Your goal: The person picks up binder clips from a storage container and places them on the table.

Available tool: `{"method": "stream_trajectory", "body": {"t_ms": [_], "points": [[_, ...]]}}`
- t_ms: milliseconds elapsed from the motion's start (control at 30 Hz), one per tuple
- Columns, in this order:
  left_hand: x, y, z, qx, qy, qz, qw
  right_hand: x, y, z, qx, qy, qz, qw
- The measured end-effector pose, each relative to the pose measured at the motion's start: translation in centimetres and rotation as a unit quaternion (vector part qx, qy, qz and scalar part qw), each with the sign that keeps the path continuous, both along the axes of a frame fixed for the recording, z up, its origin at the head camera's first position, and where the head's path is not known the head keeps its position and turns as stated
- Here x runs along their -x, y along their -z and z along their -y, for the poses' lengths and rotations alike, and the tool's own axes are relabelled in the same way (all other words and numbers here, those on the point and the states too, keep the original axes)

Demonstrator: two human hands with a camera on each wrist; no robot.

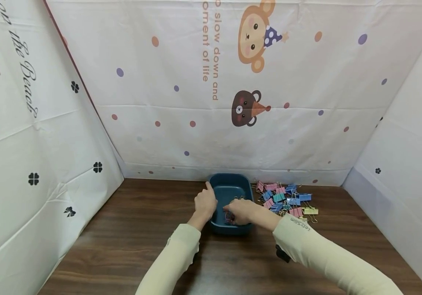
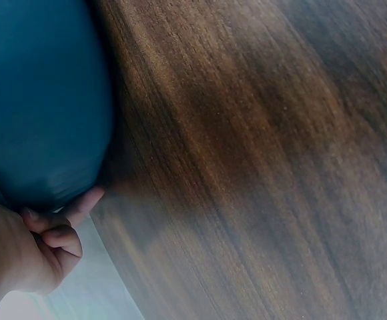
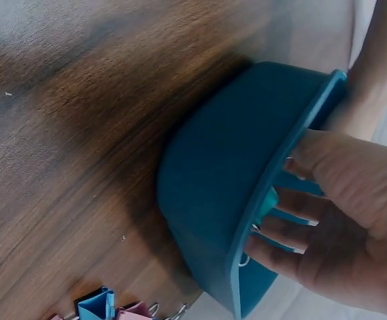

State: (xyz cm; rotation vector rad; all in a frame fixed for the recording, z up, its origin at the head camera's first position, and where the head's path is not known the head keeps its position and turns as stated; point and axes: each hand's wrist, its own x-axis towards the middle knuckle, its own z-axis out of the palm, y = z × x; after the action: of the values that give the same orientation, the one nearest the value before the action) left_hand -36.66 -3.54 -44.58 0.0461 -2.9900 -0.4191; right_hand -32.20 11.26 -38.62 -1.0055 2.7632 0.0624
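In the head view a dark blue plastic bin (image 1: 229,230) stands on the brown table. My left hand (image 1: 205,203) grips its left rim; the left wrist view shows curled fingers (image 2: 63,237) against the outside of the bin (image 2: 47,100). My right hand (image 1: 242,211) reaches down into the bin. In the right wrist view, this hand (image 3: 347,227) has its fingers bent around binder clips. A green binder clip (image 3: 268,202) and wire loops show by the fingers, partly hidden by the bin's wall (image 3: 213,153).
Right of the bin lies a loose pile of pink, blue, green and yellow binder clips (image 1: 279,197). A small black object (image 1: 282,254) sits partly under the right sleeve. Printed white cloth (image 1: 152,139) hangs behind and at both sides.
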Motion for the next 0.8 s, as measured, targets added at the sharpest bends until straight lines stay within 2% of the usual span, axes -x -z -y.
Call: {"method": "stream_trajectory", "body": {"t_ms": [233, 367, 467, 567, 667, 733, 800], "points": [[0.1, 0.2, 0.1, -0.01, -0.001, -0.008, 0.9999, 0.4, 1.0, 0.6, -0.051, 0.013, -0.036, 0.998], [0.1, 0.5, 0.1, -0.011, -0.001, 0.0, 0.9999, 0.7, 1.6, 0.8, -0.09, 0.009, -0.058, 0.9942], [0.2, 0.7, 0.1, -0.012, -0.001, 0.001, 0.9999, 0.8, 1.7, 0.7, -0.095, 0.001, -0.074, 0.9927], [0.2, 0.7, 0.1, -0.012, -0.004, -0.003, 0.9999, 0.9, 1.3, 0.4, -0.062, 0.008, -0.074, 0.9952], [0.1, 0.6, 0.1, -0.012, -0.006, -0.008, 0.9999, 1.0, 0.6, -0.2, 0.019, 0.029, -0.059, 0.9976], [0.1, 0.4, 0.1, -0.012, -0.005, -0.009, 0.9999, 1.2, 0.2, -0.6, 0.081, 0.051, -0.047, 0.9943], [0.1, 0.3, 0.1, -0.013, -0.004, -0.011, 0.9998, 1.3, -0.2, -1.0, 0.139, 0.073, -0.037, 0.9869]]}}
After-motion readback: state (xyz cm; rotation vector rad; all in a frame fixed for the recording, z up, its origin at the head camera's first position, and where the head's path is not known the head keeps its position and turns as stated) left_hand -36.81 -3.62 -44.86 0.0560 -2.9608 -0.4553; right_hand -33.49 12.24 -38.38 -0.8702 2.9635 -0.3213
